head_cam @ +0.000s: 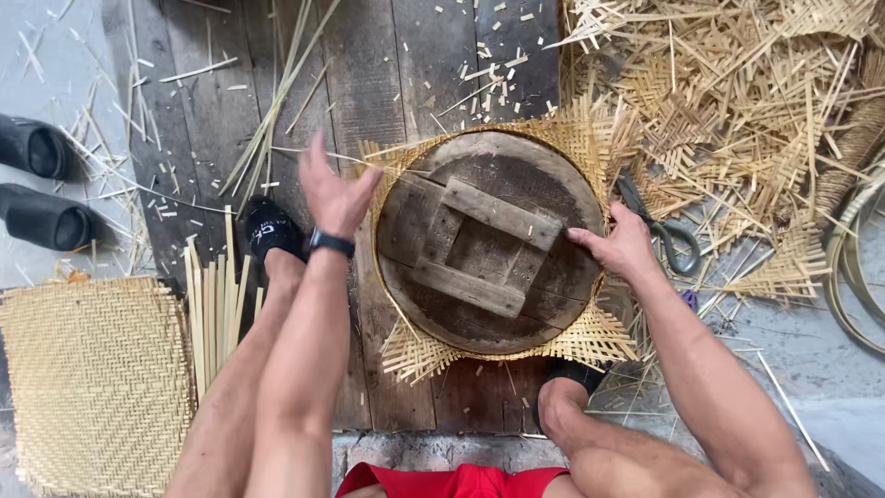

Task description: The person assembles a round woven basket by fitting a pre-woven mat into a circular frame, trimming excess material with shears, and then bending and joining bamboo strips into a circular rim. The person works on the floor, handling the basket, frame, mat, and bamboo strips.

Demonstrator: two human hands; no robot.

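Right hand [619, 244] presses flat, fingers spread, on the round mould's [489, 242] right edge; left hand [334, 192] hovers open, raised off its left rim, holding nothing.

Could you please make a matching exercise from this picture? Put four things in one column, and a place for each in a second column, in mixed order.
1. scissors
2. round wooden mould
3. flat woven mat
4. right hand

a. lower left corner of the view
b. on the mould's right edge
c. on a woven bamboo sheet
d. right of the mould, among bamboo scraps

Pairs: 1-d, 2-c, 3-a, 4-b
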